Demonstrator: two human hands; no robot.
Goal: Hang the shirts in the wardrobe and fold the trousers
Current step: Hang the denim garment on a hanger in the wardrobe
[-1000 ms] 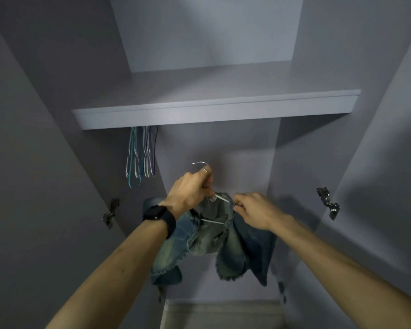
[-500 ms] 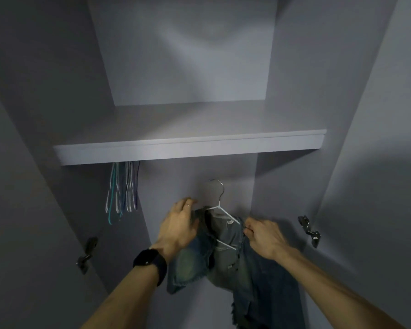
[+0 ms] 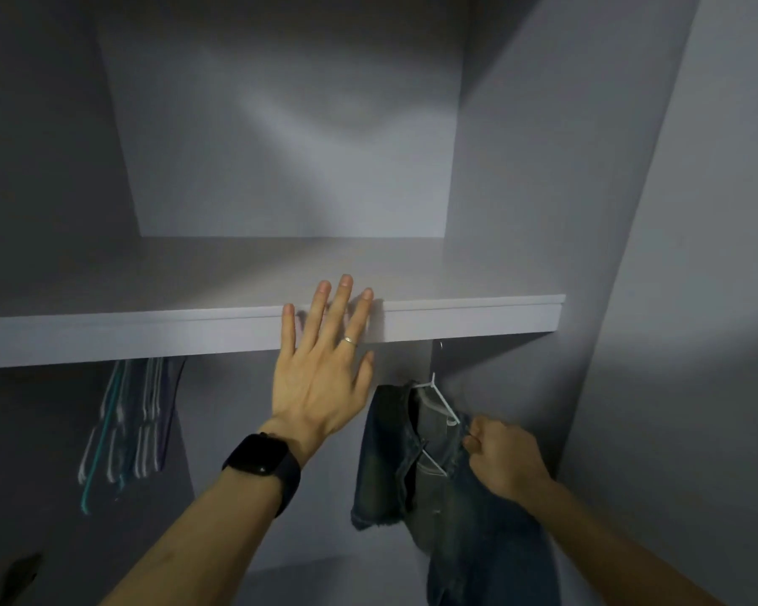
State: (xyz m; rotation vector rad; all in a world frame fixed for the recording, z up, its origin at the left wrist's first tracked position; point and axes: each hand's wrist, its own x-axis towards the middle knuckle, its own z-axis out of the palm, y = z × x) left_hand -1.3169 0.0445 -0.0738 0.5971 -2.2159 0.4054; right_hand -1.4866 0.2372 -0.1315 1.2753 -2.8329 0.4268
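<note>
A faded blue denim shirt point(image 3: 447, 509) with frayed hems hangs on a white wire hanger point(image 3: 439, 398) inside the grey wardrobe, under the shelf point(image 3: 456, 314). The hanger's hook goes up behind the shelf's front edge, so the rail is hidden. My right hand point(image 3: 502, 459) pinches the shirt's shoulder by the hanger's right arm. My left hand point(image 3: 322, 365), with a ring and a black watch on the wrist, is spread with straight fingers in front of the shelf's edge; it holds nothing.
Several bare wire hangers point(image 3: 128, 426) hang in a bunch at the left under the shelf. The wardrobe's side wall point(image 3: 631, 255) rises at the right. A dark door hinge point(image 3: 20, 575) shows at the lower left.
My left hand let go of the shirt and rose to the shelf's edge, fingers spread. The hanger went up and right under the shelf. My view came closer.
</note>
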